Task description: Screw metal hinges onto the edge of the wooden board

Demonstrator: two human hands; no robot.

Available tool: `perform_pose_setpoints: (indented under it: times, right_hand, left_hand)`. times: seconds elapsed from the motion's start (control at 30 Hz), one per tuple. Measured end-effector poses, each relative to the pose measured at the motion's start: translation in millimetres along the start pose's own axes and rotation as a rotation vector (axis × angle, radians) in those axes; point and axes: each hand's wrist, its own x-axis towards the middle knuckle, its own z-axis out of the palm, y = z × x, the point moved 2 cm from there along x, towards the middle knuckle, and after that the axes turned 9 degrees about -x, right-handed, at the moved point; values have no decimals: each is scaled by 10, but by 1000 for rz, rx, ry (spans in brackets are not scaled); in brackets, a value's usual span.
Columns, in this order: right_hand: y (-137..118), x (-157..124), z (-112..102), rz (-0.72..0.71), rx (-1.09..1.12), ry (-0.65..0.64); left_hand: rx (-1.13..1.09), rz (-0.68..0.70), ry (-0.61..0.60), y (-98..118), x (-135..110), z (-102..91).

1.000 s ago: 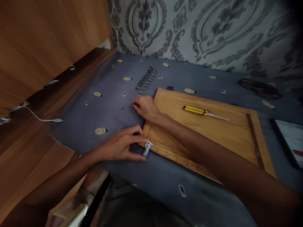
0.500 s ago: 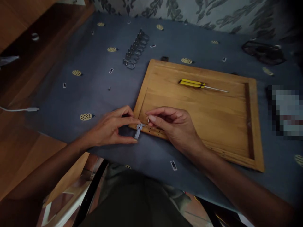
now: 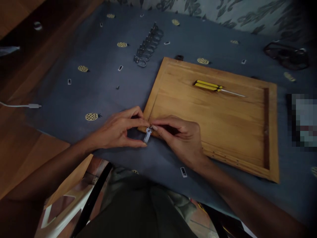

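Nearest is the person's lap in dark trousers (image 3: 146,205), close to the edge of a blue cloth (image 3: 104,99) with yellow pineapples on it. The left hand (image 3: 123,127) is curved, with its thumb and pointing finger a little way apart, and a small silver metal piece (image 3: 148,135) is held between their tips. The metal piece is at the near left corner of a flat wooden board (image 3: 210,115). The right hand (image 3: 183,135) has its thumb and pointing finger pinched together at the top of the metal piece, on a tiny metal bit (image 3: 151,127) that is mostly hidden. On the left, a white cable (image 3: 33,106) points toward the cloth. A tiny dark bit (image 3: 117,87) lies on the cloth, past the left hand. A yellow and black screwdriver (image 3: 208,85) lies on the far part of the board. Farther away, a row of dark rings (image 3: 148,44) sits on the cloth, and behind it is a wall with leafy shapes (image 3: 218,10).
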Motion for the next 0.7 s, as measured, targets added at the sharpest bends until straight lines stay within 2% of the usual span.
perform_pose_setpoints:
  times: [0.4, 0.53, 0.7]
  right_hand:
    - [-57, -42, -28, -352, -305, -14]
    - [-38, -40, -8, -373, -370, -13]
    - [-10, -33, 13, -331, -365, -16]
  left_hand:
    - [-20, -10, 2, -31, -13, 9]
    - [-21, -6, 19, -43, -8, 25]
    - [-34, -11, 19, -44, -11, 32]
